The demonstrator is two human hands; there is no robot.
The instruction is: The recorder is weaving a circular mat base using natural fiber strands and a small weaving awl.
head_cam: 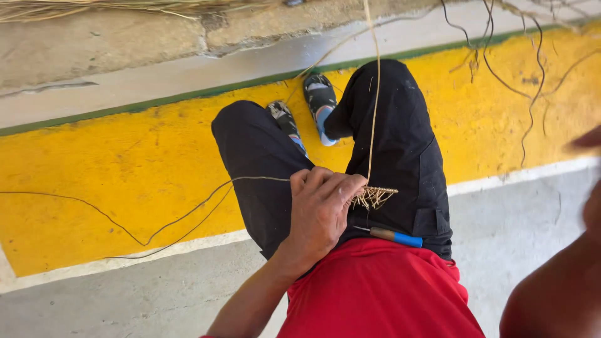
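Note:
My left hand [320, 209] rests on my lap, fingers closed on a small woven straw piece [375, 197] whose loose ends stick out to the right. A long thin strand [374, 94] rises from the piece past the top of the view. Another strand [188, 216] trails left across the floor. A tool with a blue handle [395, 237] lies on my thigh just below the piece. My right hand [588, 141] is a blur at the right edge, with its forearm [554, 294] below it. What it holds is not visible.
I sit in black trousers [407, 144] and a red shirt [375, 294], with patterned sandals [320, 100] on my feet. The floor has a yellow painted band [113, 175] between grey concrete. Dark wiry strands [532, 81] hang at the upper right. Dry straw [94, 7] lies along the top.

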